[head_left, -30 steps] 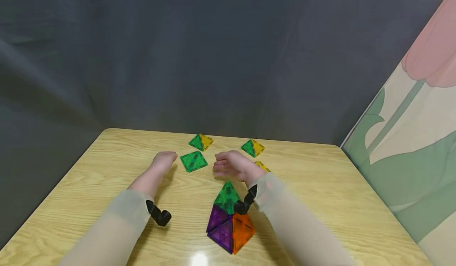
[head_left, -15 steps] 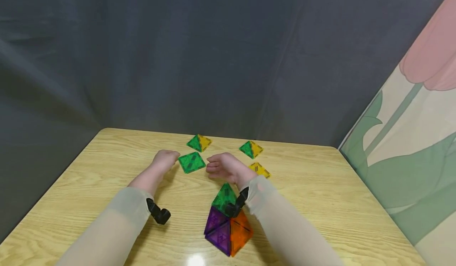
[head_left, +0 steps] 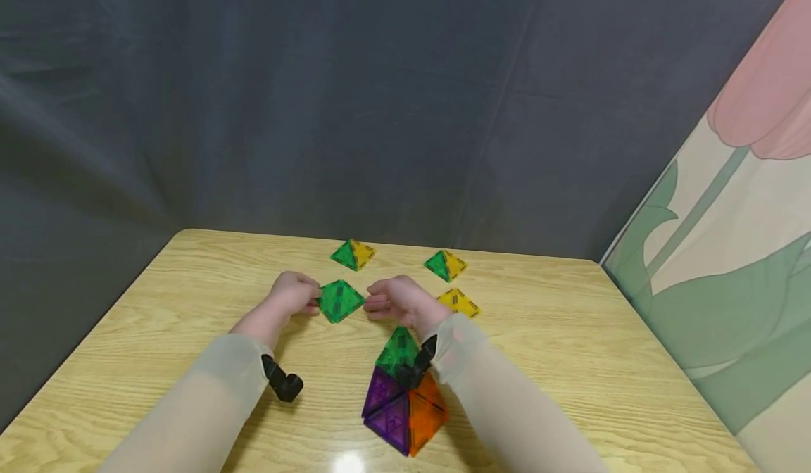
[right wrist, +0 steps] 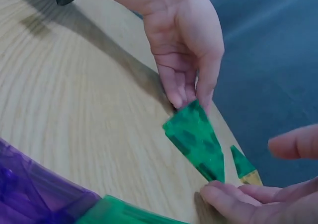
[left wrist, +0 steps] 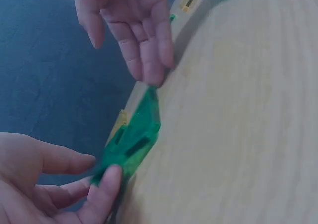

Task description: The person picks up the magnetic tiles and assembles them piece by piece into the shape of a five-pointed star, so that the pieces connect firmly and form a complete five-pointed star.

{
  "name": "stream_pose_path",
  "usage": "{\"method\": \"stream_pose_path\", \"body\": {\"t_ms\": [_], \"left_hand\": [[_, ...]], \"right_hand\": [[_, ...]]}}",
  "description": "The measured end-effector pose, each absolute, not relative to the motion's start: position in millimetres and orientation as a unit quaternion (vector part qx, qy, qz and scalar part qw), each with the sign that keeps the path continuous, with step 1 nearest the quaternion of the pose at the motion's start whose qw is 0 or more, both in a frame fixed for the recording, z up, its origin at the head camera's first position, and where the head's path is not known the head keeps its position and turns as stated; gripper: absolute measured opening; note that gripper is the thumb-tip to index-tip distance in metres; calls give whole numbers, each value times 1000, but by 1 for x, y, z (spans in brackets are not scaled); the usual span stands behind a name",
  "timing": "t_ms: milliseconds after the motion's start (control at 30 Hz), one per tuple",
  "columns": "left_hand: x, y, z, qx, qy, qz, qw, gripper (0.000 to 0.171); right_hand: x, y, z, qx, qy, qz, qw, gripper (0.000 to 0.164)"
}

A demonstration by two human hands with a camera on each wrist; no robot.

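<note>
The person's left hand [head_left: 293, 294] pinches the left corner of a green tile [head_left: 340, 301], tilted over the table [head_left: 538, 360] between both hands. The right hand's [head_left: 400, 300] fingers, nearly straight, thumb apart, touch its opposite corner; a yellow tile [head_left: 461, 303] lies just behind.

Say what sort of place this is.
Likely an indoor play corner, possibly screened off: a pale wood-grain tabletop bearing translucent multicoloured triangular tiles, a dark blue-grey fabric-like backdrop behind it, and a cream surface printed with a pink tulip.
</note>
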State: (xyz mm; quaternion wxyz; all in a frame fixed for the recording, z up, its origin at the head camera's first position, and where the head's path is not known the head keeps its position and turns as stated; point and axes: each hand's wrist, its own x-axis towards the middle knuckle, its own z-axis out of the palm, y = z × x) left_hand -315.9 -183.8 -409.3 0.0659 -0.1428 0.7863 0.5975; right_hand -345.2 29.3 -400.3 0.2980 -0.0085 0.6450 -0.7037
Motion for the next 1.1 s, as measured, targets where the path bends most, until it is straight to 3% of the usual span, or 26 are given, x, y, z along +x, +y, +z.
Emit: {"method": "stream_pose_path", "body": {"t_ms": [233, 600, 967, 1100], "left_hand": [[-309, -182, -416, -162, 759, 627, 66, 29], [-285, -180, -396, -132, 715, 685, 49, 32], [-235, -162, -397, -79, 627, 771, 77, 13], [-217, -156, -400, -66, 614, 780, 101, 22]], "right_hand": [[-345, 25, -399, 18, 663, -689, 292, 34], [-338, 40, -387, -39, 666, -685, 293, 31], [-294, 77, -364, -138, 704, -656, 236, 16], [-281, 87, -362, -161, 704, -655, 221, 16]]}}
